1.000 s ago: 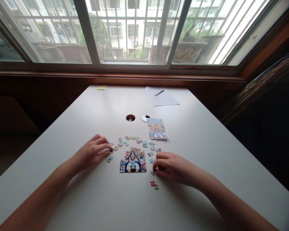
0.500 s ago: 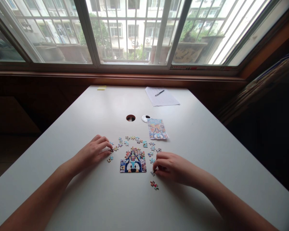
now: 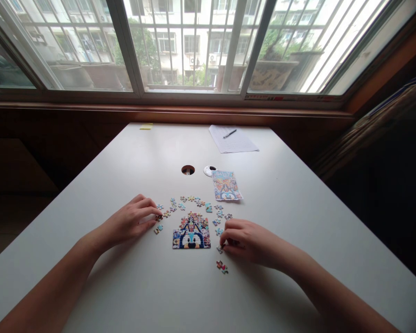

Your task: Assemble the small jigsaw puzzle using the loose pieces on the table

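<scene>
A partly built colourful jigsaw (image 3: 192, 232) lies on the white table (image 3: 131, 286) between my hands. My left hand (image 3: 131, 221) rests to its left, fingers curled, with the fingertips pinching a small puzzle piece (image 3: 159, 217). My right hand (image 3: 244, 239) lies to the jigsaw's right, fingers bent, pinching another small piece (image 3: 221, 249) against the table. Several loose pieces (image 3: 194, 202) are scattered just beyond the jigsaw. Two joined pieces (image 3: 222, 266) lie near my right wrist.
A printed reference picture (image 3: 226, 185) lies beyond the loose pieces. Near it are a round cable hole (image 3: 187, 169) and its white cap (image 3: 210, 170). A sheet of paper (image 3: 233, 140) with a pen (image 3: 229, 133) and a yellow note (image 3: 146, 126) sit by the window.
</scene>
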